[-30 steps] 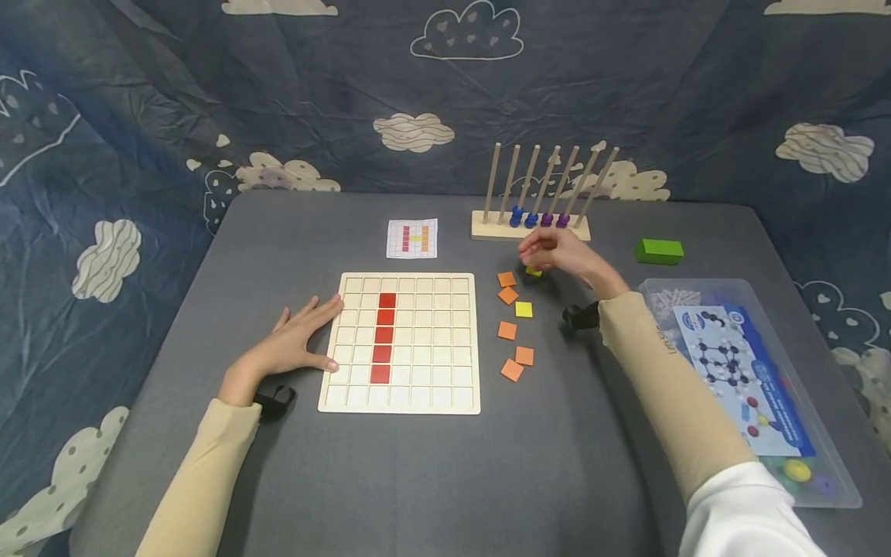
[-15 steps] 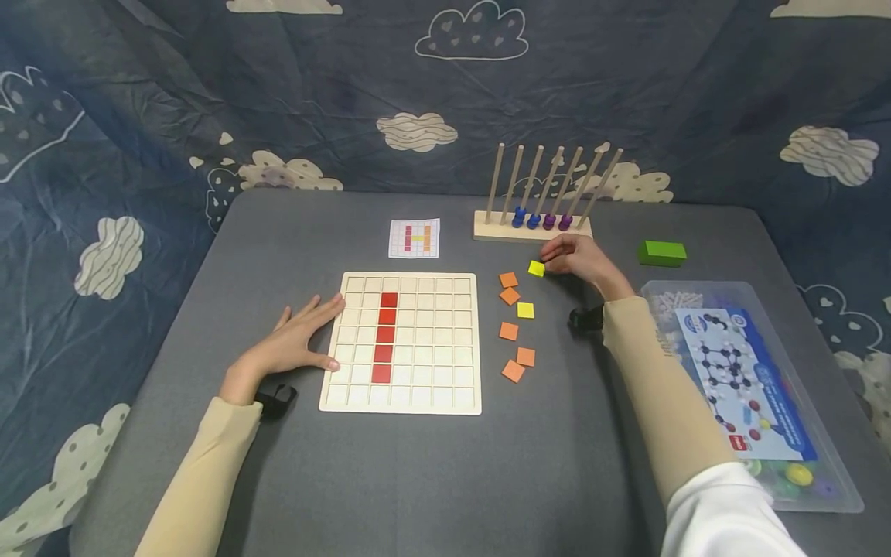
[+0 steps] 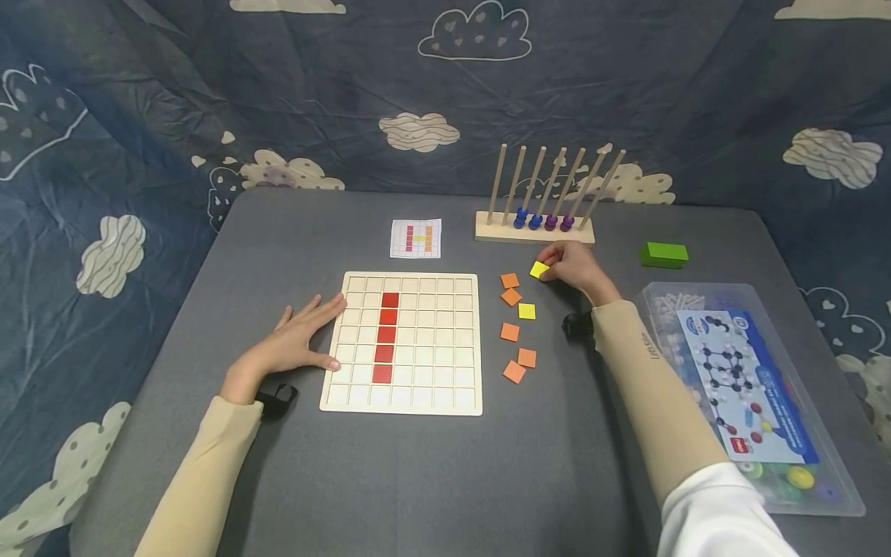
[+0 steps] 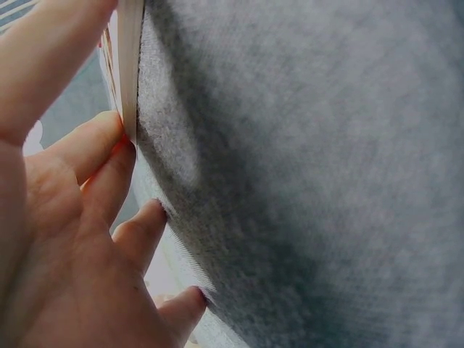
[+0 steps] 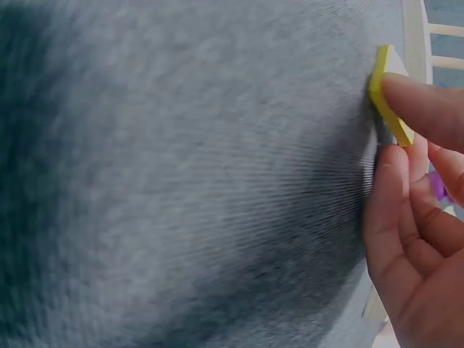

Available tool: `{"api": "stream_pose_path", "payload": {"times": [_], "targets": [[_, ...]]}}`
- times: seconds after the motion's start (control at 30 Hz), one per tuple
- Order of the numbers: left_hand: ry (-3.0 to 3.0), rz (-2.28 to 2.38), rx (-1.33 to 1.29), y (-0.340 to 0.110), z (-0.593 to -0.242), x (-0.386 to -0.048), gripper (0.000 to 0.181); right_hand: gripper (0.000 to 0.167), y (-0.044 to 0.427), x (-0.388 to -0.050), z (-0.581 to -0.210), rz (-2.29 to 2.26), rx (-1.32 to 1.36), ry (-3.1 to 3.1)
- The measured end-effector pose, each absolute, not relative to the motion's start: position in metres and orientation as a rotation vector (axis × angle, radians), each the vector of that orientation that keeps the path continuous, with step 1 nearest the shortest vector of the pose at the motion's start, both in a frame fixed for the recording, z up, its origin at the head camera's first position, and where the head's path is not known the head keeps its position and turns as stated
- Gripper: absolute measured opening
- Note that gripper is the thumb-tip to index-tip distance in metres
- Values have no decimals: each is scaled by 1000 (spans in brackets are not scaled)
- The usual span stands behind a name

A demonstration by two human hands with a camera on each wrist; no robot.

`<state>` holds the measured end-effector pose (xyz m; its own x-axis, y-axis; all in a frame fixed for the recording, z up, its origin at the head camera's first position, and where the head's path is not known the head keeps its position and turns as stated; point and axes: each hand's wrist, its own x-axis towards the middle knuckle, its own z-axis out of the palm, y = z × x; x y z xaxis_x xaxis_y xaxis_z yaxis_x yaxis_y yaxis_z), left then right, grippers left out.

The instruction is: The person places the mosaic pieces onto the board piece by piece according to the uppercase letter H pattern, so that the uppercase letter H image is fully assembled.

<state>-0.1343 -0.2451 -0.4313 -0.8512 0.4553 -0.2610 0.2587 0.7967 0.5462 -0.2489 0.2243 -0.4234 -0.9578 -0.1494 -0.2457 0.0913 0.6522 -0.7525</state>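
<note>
A pale wooden grid board (image 3: 431, 394) lies on the grey table, with several red square tiles (image 3: 385, 335) in one column of its cells. My left hand (image 3: 287, 346) is spread at the board's left side, fingertips and thumb on its edge; the left wrist view shows the fingers (image 4: 101, 148) against that edge. Right of the board, my right hand (image 3: 576, 269) pinches a yellow square tile (image 3: 539, 269). In the right wrist view the thumb lies over this tile (image 5: 384, 90), which is tilted up at one side. Another yellow tile (image 3: 527, 311) lies nearer me.
Several orange tiles (image 3: 510, 332) lie scattered right of the board. Behind are a small pattern card (image 3: 415, 238) and a peg stand (image 3: 487, 227) with blue and purple beads. A green block (image 3: 663, 254) and a clear plastic box (image 3: 831, 464) with a printed leaflet are at right.
The right hand moved slightly right and off the farther yellow tile, then back onto it, and now pinches it. The left hand stays on the board's edge.
</note>
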Motion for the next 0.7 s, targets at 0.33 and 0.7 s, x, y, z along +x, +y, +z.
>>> {"api": "stream_pose_path", "payload": {"times": [0.33, 0.7], "targets": [[2603, 715, 540, -245, -430, -134, 110, 24, 210, -247, -407, -1374, -52, 2328], [2604, 717, 537, -244, -431, -135, 110, 17, 129, -227, -401, -1371, -399, 2137]]}}
